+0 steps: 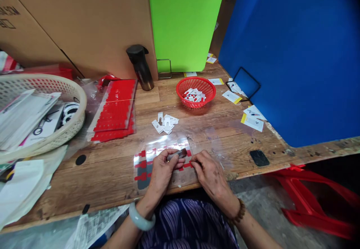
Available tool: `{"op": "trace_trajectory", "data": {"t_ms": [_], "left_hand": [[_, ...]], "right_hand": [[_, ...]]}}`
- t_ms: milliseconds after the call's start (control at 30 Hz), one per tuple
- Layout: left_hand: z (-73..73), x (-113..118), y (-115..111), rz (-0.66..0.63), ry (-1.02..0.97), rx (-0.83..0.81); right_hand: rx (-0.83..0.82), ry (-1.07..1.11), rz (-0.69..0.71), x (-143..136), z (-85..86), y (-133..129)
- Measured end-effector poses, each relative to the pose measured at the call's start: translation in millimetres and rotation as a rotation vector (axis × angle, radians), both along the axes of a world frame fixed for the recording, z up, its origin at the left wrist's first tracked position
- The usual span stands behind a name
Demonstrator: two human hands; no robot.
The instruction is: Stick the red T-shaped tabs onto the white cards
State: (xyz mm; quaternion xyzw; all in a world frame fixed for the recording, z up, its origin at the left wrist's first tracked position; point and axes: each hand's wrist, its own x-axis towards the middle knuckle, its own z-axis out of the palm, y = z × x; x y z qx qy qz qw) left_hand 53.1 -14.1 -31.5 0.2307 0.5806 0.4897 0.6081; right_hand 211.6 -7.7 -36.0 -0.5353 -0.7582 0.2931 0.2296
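Note:
A clear plastic sheet with red tab-shaped stickers [141, 164] lies at the table's front edge, under both hands. My left hand [165, 168] is closed around a small grey, flat piece with a dark end [181, 153], held just over the sheet. My right hand [209, 172] has thumb and forefinger pinched together at the edge of a red sticker on the sheet's right side; the fingertips partly cover it. Beyond the sheet sits a loose pile of small white cards with U-shaped cutouts [166, 123]. More such cards fill the bottom of a red basket [208, 85].
Red sticker sheets [115, 108] and a large cream basket [80, 91] of packages occupy the left. A dark bottle [143, 69] stands at the back. Green [182, 24] and blue [281, 61] panels rise behind. Printed cards [232, 96] lie rightward; a red stool [306, 200] stands below.

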Motion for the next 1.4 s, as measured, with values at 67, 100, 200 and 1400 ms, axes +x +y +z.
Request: {"op": "trace_trajectory", "data": {"t_ms": [67, 100, 200, 1400], "left_hand": [[-2.3, 1.5, 0.0, 0.001, 0.001, 0.006], [-3.1, 1.7, -0.3, 0.004, 0.006, 0.008], [-4.8, 1.2, -1.1, -0.001, 0.012, 0.008], [16.1, -7.9, -8.3, -0.095, -0.202, -0.110]], "right_hand": [[0.003, -0.010, -0.008, -0.3, -0.5, 1.4], [0.008, -0.007, -0.004, 0.0, -1.3, 1.6], [0.037, 0.038, -0.004, 1.6, -6.4, -0.8], [-0.271, 0.465, -0.182, 14.4, 17.3, -13.5]]}}
